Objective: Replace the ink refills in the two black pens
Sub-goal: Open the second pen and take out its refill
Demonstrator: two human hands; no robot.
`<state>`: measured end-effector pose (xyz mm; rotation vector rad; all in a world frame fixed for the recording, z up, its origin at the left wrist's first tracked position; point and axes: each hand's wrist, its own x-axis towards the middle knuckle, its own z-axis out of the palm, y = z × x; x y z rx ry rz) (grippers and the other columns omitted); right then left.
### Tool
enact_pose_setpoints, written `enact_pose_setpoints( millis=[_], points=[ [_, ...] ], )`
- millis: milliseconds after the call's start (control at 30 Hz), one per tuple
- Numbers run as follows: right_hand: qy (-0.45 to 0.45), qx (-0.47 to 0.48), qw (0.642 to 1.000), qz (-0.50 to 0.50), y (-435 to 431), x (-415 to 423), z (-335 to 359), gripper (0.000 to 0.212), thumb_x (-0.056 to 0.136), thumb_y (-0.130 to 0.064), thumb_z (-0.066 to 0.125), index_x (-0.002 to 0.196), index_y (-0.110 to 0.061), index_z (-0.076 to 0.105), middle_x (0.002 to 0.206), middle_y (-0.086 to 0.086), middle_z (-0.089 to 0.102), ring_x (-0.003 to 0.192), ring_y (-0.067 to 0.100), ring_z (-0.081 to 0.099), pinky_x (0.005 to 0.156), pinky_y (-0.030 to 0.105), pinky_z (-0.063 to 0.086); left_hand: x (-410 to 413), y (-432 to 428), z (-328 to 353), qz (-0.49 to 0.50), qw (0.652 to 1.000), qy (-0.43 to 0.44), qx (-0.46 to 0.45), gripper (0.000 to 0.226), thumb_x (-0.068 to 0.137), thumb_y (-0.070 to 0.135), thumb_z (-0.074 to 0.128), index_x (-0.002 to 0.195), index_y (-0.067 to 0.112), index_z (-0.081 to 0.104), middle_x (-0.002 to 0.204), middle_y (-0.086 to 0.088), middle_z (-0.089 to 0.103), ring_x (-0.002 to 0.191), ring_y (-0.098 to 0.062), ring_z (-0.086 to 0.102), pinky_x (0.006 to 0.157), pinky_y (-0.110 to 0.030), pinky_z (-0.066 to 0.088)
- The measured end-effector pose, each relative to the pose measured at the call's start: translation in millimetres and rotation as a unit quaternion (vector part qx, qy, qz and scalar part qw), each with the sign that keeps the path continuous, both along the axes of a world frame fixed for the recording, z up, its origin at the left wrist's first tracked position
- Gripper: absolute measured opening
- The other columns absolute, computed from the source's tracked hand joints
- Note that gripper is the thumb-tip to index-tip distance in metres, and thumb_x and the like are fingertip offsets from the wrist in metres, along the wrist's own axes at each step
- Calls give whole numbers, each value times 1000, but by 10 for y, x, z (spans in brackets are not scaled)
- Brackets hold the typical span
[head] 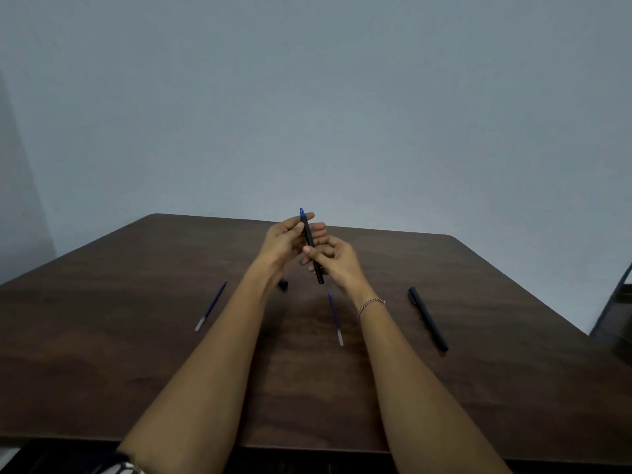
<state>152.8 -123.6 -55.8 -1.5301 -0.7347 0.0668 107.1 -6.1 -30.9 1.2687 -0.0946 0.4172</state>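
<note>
Above the middle of the brown table both hands hold one black pen nearly upright. A blue end shows at its top. My left hand pinches the pen's upper part; my right hand grips its lower part. A second black pen lies on the table to the right. Two thin blue refills lie flat: one to the left of my left forearm, the other between my forearms. A small black piece sits on the table beside my left wrist.
A plain grey-blue wall rises behind the table's far edge. A dark object, perhaps a chair, stands off the right side. The near table edge runs below my forearms.
</note>
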Motion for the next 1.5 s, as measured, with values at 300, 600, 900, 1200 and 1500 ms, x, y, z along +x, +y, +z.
enact_pose_setpoints(
  millis=[300,600,900,1200,1500],
  points=[
    [10,-39,999,-10,-67,-61,29,20,79,-8,73,90,-11,56,62,-3,69,67,13,70,68,31,55,-49,-106,-63,46,998,-42,-17,24,86,0,60,109,-5,61,82,-8,72,75,-17,71,66,-24,58],
    [77,-35,994,73,-193,-97,85,19,95,-26,52,103,-16,66,83,4,71,75,8,67,76,23,52,-29,-57,-26,74,994,-70,-36,15,77,-2,69,87,5,60,67,-2,71,70,-14,71,61,-23,56],
    [82,-12,995,53,-173,-79,89,12,89,-23,62,96,-14,64,82,4,71,75,9,67,76,25,52,-9,-40,12,-13,1000,-7,-22,29,95,20,41,110,12,65,104,-6,70,98,-15,67,82,-29,52],
    [79,-25,994,71,-160,-114,109,20,90,-21,61,107,-9,60,89,6,73,85,10,70,68,19,52,-35,-65,1,59,998,-16,31,21,83,4,65,103,10,66,83,-2,68,88,-16,66,84,-30,54],
    [74,-12,996,53,-165,-127,121,18,88,-18,64,102,-8,57,86,6,72,79,7,70,64,18,53,-32,-74,59,16,1000,-18,-15,24,92,3,47,109,8,63,100,-9,70,90,-17,69,78,-24,55]
  ],
)
